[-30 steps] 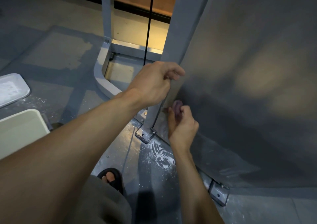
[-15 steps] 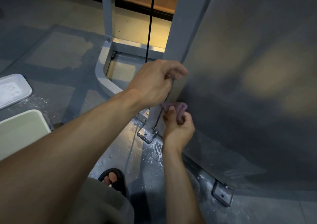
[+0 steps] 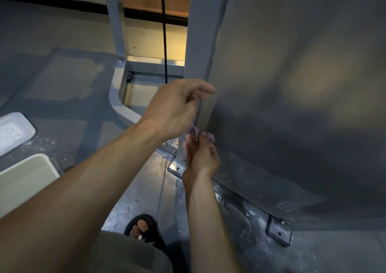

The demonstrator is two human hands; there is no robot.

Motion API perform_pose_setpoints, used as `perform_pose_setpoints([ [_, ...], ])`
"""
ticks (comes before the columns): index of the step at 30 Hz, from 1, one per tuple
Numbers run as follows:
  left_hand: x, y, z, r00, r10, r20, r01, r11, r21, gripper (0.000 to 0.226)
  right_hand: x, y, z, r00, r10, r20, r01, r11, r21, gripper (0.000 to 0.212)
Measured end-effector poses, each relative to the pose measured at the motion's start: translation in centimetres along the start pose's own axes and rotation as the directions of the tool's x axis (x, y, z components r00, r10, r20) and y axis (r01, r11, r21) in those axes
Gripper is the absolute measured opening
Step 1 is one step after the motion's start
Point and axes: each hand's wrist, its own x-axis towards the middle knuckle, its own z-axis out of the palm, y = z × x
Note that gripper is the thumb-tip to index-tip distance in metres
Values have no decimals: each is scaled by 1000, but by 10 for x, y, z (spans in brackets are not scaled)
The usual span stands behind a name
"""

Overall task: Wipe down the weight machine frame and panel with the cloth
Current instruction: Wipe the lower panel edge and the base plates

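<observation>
R hand (image 3: 201,157) w/ cloth (image 3: 196,132), no legible labels

Grey panel (image 3: 292,84); purple cloth (image 3: 210,136); black cable (image 3: 164,32); cream bin (image 3: 25,178).

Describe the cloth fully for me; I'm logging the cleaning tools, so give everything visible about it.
The cloth is small, purplish and soft-looking, bunched into a crumpled wad rather than spread flat. Only a little of it shows, above the fingertips of the right hand, which pinches it from below. It is held against the lower edge of the grey panel, where that meets the upright frame post, just beneath the left hand. Its full size and weave cannot be told.
</observation>
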Motion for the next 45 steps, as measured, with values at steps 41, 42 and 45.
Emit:
perform_pose_setpoints([
  [41,4,-3,12,1000,15,20,-15,1000,15,45,54,46,-37,935,352,50,-355,931,84,14],
  [42,3,-3,12,1000,16,20,-16,1000,13,45,56,45,-36,922,385,52,-388,916,102,12],
  [45,3,-2,11,1000,18,19,-18,1000,18,46,43,33,-36,963,265,38,-266,964,5,12],
])
